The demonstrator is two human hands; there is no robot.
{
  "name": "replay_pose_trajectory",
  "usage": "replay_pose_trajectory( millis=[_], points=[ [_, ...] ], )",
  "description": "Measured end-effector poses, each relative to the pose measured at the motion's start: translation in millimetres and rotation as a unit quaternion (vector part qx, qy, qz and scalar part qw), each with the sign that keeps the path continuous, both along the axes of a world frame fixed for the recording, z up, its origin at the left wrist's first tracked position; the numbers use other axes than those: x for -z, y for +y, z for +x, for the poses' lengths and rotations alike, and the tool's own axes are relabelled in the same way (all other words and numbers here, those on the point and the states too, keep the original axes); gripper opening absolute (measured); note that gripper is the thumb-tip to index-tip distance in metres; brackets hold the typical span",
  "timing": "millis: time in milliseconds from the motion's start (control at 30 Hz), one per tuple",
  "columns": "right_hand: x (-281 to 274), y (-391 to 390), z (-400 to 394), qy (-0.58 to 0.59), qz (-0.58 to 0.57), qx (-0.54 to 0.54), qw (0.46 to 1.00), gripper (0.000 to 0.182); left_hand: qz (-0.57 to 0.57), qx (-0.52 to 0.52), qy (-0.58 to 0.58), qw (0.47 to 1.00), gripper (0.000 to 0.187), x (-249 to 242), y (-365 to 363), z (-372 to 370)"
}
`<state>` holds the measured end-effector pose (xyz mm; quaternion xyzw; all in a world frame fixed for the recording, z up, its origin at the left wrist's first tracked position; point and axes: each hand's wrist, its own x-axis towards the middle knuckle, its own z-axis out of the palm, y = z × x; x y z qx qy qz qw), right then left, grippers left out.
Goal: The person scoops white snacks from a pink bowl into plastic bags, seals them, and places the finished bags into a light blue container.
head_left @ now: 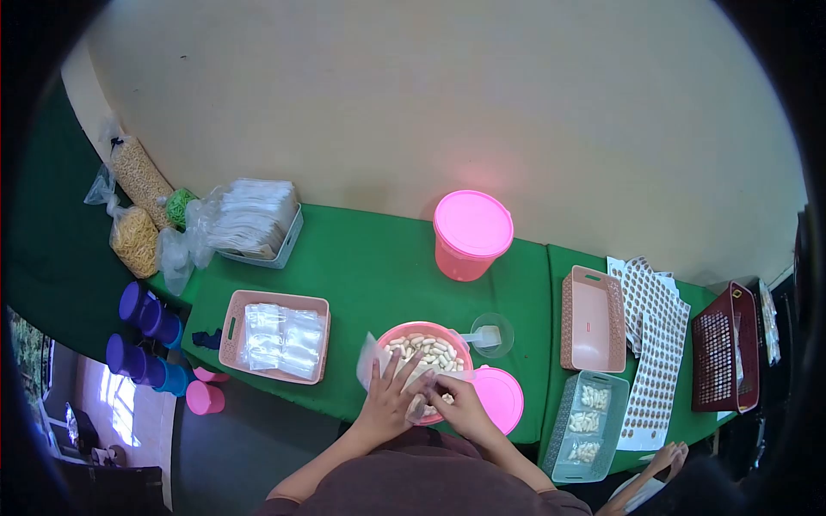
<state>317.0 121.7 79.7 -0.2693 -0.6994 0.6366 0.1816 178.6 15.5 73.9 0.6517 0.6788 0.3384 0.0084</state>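
I wear a dark brown top point(413, 486) with a slightly purplish cast, its rounded shape spreading across the bottom centre of the frame. The cloth looks plain, with darker folds along its upper edge. My sleeves point(564, 501) end near the frame's bottom edge, leaving my forearms point(329, 462) bare. My left hand point(390, 404) and right hand point(465, 408), lower centre, are bare too.

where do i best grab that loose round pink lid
Probably pinch the lid by its right rim, coming from the right: it appears to lie flat, that edge faces bare green cloth, and the right hand and pink tub crowd its left.
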Motion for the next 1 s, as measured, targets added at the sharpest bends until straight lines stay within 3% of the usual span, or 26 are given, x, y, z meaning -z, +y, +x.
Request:
replay_pose_trajectory(
  millis=[33, 100, 267, 400, 467, 500, 533, 567, 600, 633, 667, 767, 800, 833, 933, 1000],
  points=[
    [-4.2, 0.2, -0.9, -0.001, 0.072, -0.01, 0.997, 0.016, -0.032, 0.013, -0.015, 0.999, 0.067, -0.7, 0.4, 0.2],
    [-3.1, -1.5, -3.0, -0.007, 0.082, -0.018, 0.996, 0.016, -0.022, 0.024, -0.014, 0.999, 0.074, 6.2, 1.1, 0.1],
    [-0.2, -4.0, -4.8, -0.053, 0.098, 0.012, 0.994, 0.016, 0.066, 0.007, -0.075, 0.995, 0.054, 27.5, -3.1, -4.6],
    [6.5, 0.4, -1.8, -0.087, 0.076, -0.009, 0.993, 0.015, 0.042, 0.039, -0.063, 0.996, 0.043, 20.1, -1.1, -13.8],
    [5.2, 4.4, 0.5, -0.087, 0.061, -0.025, 0.994, 0.02, 0.068, 0.042, -0.101, 0.992, 0.048, 17.4, -0.5, -22.1],
    [0.6, 5.7, 2.2, -0.015, 0.003, -0.023, 1.0, 0.035, 0.07, 0.041, -0.101, 0.992, 0.048, 12.5, 0.5, -23.5],
    [-4.0, 6.7, 3.3, 0.056, -0.055, -0.021, 0.997, 0.05, 0.117, 0.007, -0.21, 0.971, 0.049, 5.0, 0.5, -23.9],
    [-8.5, 7.7, 3.1, 0.055, -0.056, -0.021, 0.997, 0.05, 0.162, -0.027, -0.316, 0.934, 0.05, -0.3, 0.9, -24.5],
    [-13.7, 9.2, 2.0, 0.059, 0.07, -0.035, 0.995, 0.064, 0.175, -0.005, -0.388, 0.905, 0.053, -2.7, 2.6, -26.2],
    [-18.6, 10.4, 0.9, 0.062, 0.194, -0.047, 0.978, 0.077, 0.173, -0.005, -0.389, 0.905, 0.053, -7.0, 2.1, -25.5],
    [-23.0, 7.6, -5.7, 0.08, 0.237, -0.05, 0.967, 0.08, 0.145, 0.041, -0.417, 0.896, 0.054, -13.1, 1.4, -23.4],
    [1.5, 2.5, -11.1, 0.067, 0.311, -0.119, 0.941, 0.08, 0.125, 0.109, -0.478, 0.862, 0.052, -16.8, 2.4, -9.6],
    [6.8, -3.3, -9.1, 0.061, 0.222, -0.115, 0.966, 0.078, 0.149, 0.113, -0.532, 0.826, 0.05, -16.5, 2.3, -6.3],
    [10.3, -7.8, -8.8, 0.06, 0.222, -0.116, 0.966, 0.078, 0.174, 0.116, -0.583, 0.785, 0.048, -16.4, 2.2, -4.4],
    [17.3, -11.0, -10.3, 0.012, 0.135, -0.127, 0.983, 0.072, 0.178, 0.035, -0.566, 0.804, 0.047, -20.4, -3.4, -10.7],
    [22.4, -6.0, -13.1, -0.008, 0.224, -0.018, 0.974, 0.065, 0.246, -0.022, -0.544, 0.802, 0.045, -22.3, -5.7, -21.0]
  ],
)
